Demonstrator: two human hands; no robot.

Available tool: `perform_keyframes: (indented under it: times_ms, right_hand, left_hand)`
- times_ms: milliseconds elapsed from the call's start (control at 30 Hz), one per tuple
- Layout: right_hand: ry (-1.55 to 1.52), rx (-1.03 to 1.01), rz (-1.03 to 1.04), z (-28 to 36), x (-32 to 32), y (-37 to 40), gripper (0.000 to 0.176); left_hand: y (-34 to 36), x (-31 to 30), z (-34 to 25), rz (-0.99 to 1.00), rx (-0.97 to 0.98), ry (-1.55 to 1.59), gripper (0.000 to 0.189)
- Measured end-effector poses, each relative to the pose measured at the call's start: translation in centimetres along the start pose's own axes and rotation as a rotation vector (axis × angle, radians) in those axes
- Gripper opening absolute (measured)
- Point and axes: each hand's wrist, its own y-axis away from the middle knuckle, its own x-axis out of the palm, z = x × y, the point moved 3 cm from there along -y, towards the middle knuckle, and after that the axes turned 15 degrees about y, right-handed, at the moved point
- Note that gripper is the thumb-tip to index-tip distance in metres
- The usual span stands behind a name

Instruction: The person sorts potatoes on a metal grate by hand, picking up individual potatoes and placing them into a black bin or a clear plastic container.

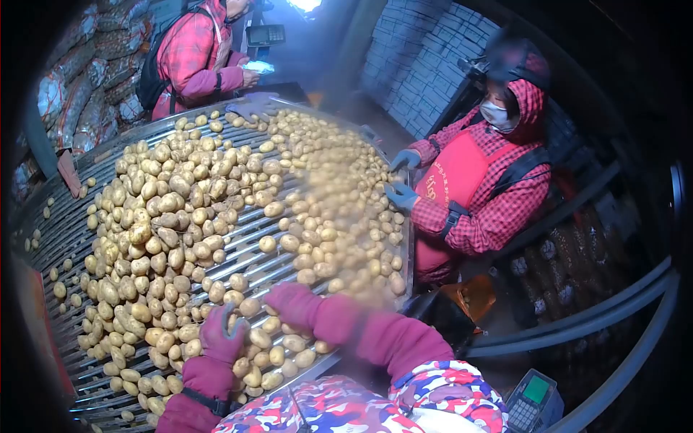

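Observation:
Many potatoes [162, 216] lie heaped on a slatted metal sorting table [242, 263]. My left hand [221, 333], in a purple and grey glove, is at the near edge of the heap. Its thumb and fingers are curved apart, with no potato visible between them. To its right, my right hand [287, 302] reaches low over the potatoes near the front of the table. The fingers of that hand are blurred and partly hidden, so I cannot make out whether they grip anything.
Across the right edge, a co-worker [469, 173] in a red apron holds gloved hands near the potatoes. Another person [195, 58] stands at the far side with something pale in hand. Stacked sacks [83, 94] are behind left. A metal rail [577, 325] curves at the right.

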Motion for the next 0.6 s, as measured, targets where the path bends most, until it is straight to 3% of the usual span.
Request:
perform_keyframes:
  times_ms: [100,133,200,300,433,600]
  right_hand:
    - [-0.077,0.244,-0.549,0.4,-2.1,3.6,0.032]
    - [-0.137,0.265,-0.603,0.0,-2.9,5.4,0.032]
    - [-0.204,0.357,-0.454,-1.3,-3.5,7.1,0.032]
    - [0.140,0.584,-0.137,-5.0,4.1,7.2,0.031]
    - [0.087,0.808,-0.178,-2.4,2.5,7.6,0.028]
    - [0.135,0.869,-0.032,-3.3,2.7,6.7,0.026]
  left_hand:
    - [-0.2,-0.3,0.9,-0.038,0.086,-0.076,0.043]
    - [-0.2,-0.2,0.7,-0.035,0.090,-0.067,0.043]
    - [-0.1,-0.4,0.3,-0.001,0.064,-0.089,0.045]
    - [-0.2,0.0,0.3,0.079,0.021,-0.076,0.036]
    - [-0.1,0.4,0.4,0.188,-0.077,-0.111,0.039]
    - [0.0,0.7,0.7,0.198,-0.082,-0.112,0.037]
